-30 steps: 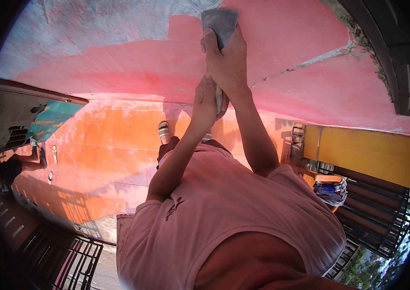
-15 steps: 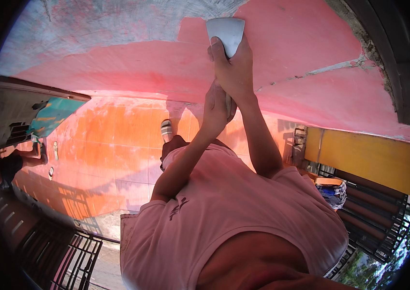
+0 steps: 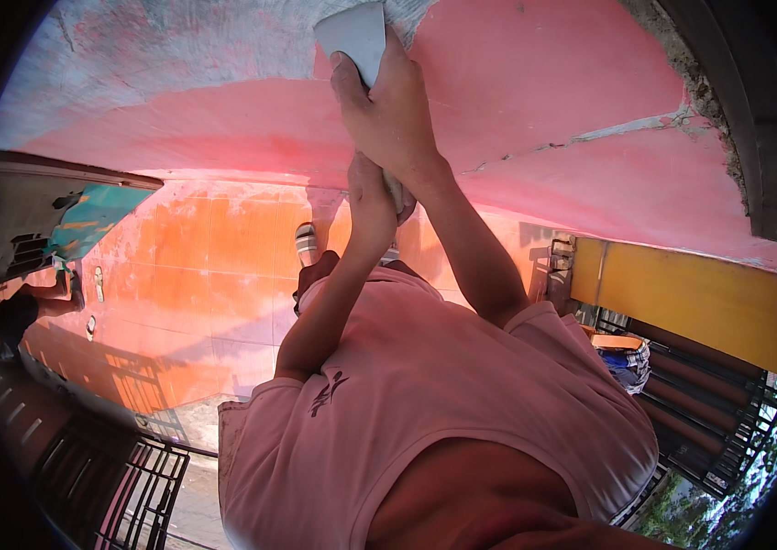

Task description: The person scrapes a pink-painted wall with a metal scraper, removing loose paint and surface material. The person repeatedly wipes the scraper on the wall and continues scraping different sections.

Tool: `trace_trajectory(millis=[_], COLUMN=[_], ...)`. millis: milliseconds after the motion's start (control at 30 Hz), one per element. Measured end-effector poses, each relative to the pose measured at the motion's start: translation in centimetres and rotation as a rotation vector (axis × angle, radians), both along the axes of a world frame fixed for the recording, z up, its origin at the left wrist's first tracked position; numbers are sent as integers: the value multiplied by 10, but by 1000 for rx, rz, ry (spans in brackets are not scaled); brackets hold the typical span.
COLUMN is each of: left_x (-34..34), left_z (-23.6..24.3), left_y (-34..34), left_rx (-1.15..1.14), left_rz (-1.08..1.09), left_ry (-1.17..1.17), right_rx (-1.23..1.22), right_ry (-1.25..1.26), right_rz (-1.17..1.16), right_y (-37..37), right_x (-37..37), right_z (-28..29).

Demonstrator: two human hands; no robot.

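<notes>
Being held before the pink wall [image 3: 535, 82], a scraper [image 3: 357, 35] is gripped by the right hand [image 3: 390, 115] and left hand [image 3: 372, 200].

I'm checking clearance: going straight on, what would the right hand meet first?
Past the scraper it grips, the right hand would likely meet the grey patch of wall; whether the scraper already touches it is unclear.

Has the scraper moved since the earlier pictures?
Yes, the scraper has moved to the left, farther from the crack in the pink wall.
</notes>
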State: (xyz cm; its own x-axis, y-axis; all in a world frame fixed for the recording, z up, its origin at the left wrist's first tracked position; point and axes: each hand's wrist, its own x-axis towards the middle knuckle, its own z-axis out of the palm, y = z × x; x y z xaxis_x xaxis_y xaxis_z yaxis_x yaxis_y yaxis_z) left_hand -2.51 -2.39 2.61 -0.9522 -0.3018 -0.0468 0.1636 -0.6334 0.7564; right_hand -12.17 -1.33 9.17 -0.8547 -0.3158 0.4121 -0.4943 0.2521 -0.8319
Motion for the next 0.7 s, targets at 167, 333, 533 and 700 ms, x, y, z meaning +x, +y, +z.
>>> trace_trajectory(millis=[167,333,533,700], left_x=[10,6,3,11], left_z=[-2,-15,5,0], left_y=[15,16,12,12], left_rx=[-9,-24,86,33], left_rz=[-125,-141,-30,-80], left_ry=[61,74,-105,-34], right_rx=[-173,-162,-6,59], right_ry=[-100,-67,20,-61], right_rz=[8,9,-36,-73], right_y=[19,21,10,12], right_x=[7,8,5,15], right_z=[-8,-9,3,8])
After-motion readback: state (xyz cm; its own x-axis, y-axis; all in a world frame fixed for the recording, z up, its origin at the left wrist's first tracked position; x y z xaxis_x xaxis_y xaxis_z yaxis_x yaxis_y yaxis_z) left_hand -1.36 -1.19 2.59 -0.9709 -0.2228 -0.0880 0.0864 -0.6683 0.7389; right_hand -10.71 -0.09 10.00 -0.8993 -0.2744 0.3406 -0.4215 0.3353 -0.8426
